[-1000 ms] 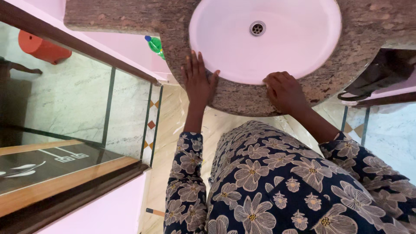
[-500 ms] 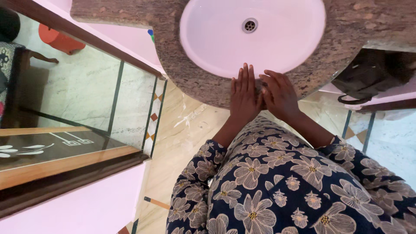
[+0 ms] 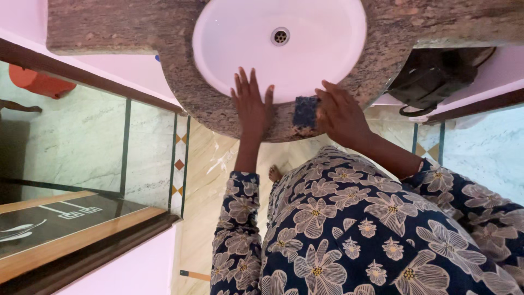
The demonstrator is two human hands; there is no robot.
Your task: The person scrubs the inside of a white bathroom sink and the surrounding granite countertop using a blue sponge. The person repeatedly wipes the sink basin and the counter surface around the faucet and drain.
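1. Head view, looking straight down. Left hand (image 3: 252, 106) lies flat w/ fingers spread, palm on the granite bench (image 3: 180, 71), fingertips reaching over the rim of the white basin (image 3: 234, 43). Holds nothing.
2. Right hand (image 3: 341, 112) is curled, fingertips pinching/pressing the right edge of a dark blue scrub pad (image 3: 305, 112).
3. Pad position: on the bench rim at the front of the basin, between the two hands; apart from the left hand, touching the right one. Lies flat, approx. rectangular.
4. Handling (judgement): pad looks soft, light, compressible; prob. damp, so maybe a bit slippery. Not fragile. Best taken across its short sides w/ thumb opposite fingers, or pressed flat from above under the palm.
5. Surroundings: drain (image 3: 280, 36) at basin centre; dark bag (image 3: 436, 79) under the bench at right; orange bucket (image 3: 41, 82) on the floor far left. Floral sleeves in the foreground.
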